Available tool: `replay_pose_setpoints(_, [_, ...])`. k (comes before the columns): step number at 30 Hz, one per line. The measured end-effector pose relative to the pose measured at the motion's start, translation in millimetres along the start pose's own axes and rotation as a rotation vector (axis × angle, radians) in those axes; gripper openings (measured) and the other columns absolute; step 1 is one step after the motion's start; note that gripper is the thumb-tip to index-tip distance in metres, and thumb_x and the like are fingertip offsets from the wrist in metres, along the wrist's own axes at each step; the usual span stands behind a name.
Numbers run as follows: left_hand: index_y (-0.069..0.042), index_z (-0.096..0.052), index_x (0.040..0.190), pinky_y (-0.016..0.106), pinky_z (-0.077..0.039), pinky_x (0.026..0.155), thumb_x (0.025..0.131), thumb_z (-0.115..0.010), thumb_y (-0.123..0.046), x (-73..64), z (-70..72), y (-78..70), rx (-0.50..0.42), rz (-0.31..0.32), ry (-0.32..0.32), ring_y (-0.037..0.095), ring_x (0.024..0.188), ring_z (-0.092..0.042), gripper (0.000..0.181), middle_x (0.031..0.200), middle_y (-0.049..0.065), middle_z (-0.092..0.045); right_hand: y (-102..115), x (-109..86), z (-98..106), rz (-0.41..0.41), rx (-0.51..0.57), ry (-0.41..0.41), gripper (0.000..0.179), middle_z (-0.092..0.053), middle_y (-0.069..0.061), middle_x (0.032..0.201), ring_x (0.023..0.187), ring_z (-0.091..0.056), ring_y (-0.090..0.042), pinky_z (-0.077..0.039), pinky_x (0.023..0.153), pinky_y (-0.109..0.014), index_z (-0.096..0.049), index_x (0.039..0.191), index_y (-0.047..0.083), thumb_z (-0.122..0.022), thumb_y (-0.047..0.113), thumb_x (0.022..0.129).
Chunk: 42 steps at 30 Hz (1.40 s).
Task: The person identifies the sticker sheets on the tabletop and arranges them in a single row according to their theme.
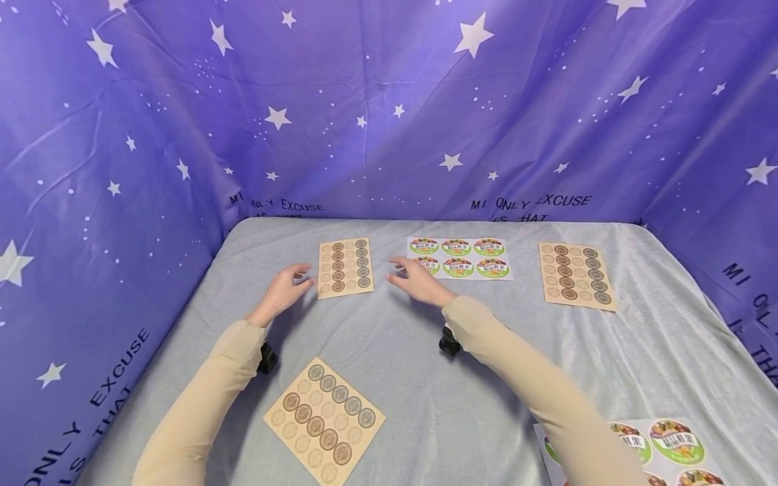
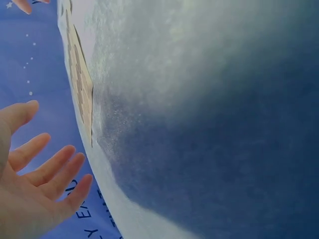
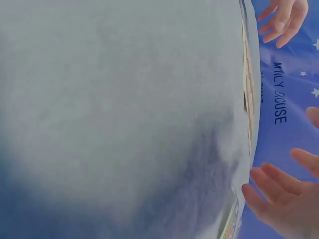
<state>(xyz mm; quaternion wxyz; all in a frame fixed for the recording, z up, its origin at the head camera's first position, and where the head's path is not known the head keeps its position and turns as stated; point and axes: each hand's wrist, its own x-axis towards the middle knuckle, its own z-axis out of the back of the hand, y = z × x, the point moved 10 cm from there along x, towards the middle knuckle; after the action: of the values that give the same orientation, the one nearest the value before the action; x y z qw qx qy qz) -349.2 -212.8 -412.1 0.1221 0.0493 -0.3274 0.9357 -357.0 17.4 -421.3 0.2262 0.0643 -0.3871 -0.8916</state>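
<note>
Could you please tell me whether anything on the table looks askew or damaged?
The brown sticker sheet at the front left looks askew: it lies turned diagonally, whereas the fruit sticker sheet at the back lies nearly square with the far edge of the table. I see no spill or tear.

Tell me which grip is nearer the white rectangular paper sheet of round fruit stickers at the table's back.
Right. The right grip is at the white sheet's near left corner; the left grip is farther left, beyond a tan rectangular paper sheet.
</note>
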Motion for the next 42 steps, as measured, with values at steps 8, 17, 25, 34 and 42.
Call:
replay_pose_setpoints(8, [0.010, -0.053, 0.113, 0.045, -0.045, 0.083, 0.082, -0.060, -0.010, 10.7, -1.6, 3.5, -0.005, 0.027, 0.009, 0.039, 0.094, -0.055, 0.038, 0.105, 0.028, -0.057, -5.3, 17.8, -8.1, -0.054, 0.052, -0.043, 0.043, -0.053, -0.020, 0.117, 0.104, -0.053, -0.029, -0.042, 0.091, -0.038, -0.045, 0.126, 0.001, -0.053, 0.019, 0.088])
replay_pose_setpoints(17, [0.009, -0.051, 0.115, 0.044, -0.046, 0.082, 0.083, -0.058, -0.007, 21.1, -8.7, 17.5, -0.067, 0.106, 0.021, 0.039, 0.094, -0.055, 0.037, 0.106, 0.029, -0.056, -13.4, 35.5, -19.5, -0.053, 0.141, -0.081, 0.042, -0.057, -0.016, 0.110, 0.099, -0.055, -0.025, -0.046, 0.085, -0.033, -0.048, 0.124, 0.004, -0.055, 0.021, 0.087])
replay_pose_setpoints(25, [0.008, -0.053, 0.115, 0.043, -0.047, 0.081, 0.082, -0.058, -0.006, 25.6, -10.4, 22.5, -0.098, 0.161, 0.000, 0.038, 0.094, -0.056, 0.036, 0.105, 0.028, -0.056, -104.3, 102.4, -65.7, -0.021, 0.126, -0.208, 0.044, -0.060, -0.010, 0.098, 0.085, -0.058, -0.016, -0.049, 0.073, -0.026, -0.053, 0.119, 0.010, -0.057, 0.033, 0.082])
replay_pose_setpoints(34, [0.010, -0.052, 0.115, 0.031, -0.052, 0.072, 0.082, -0.057, -0.003, 29.2, -15.3, 27.7, -0.173, 0.216, 0.003, 0.037, 0.096, -0.056, 0.036, 0.104, 0.029, -0.057, -123.8, 119.7, -79.4, -0.029, 0.277, -0.242, 0.043, -0.061, -0.001, 0.093, 0.079, -0.058, -0.010, -0.049, 0.068, -0.019, -0.055, 0.118, 0.014, -0.063, 0.026, 0.077])
replay_pose_setpoints(42, [-0.005, -0.061, 0.107, 0.024, -0.051, 0.048, 0.075, -0.066, -0.008, 70.9, -64.1, 139.6, -0.417, 0.202, -0.048, 0.017, 0.061, -0.061, 0.033, 0.083, 0.011, -0.063, -146.2, 132.3, -100.9, -0.077, 0.294, -0.221, 0.044, -0.060, -0.001, 0.095, 0.081, -0.058, -0.011, -0.050, 0.069, -0.023, -0.055, 0.118, 0.021, -0.060, 0.015, 0.074])
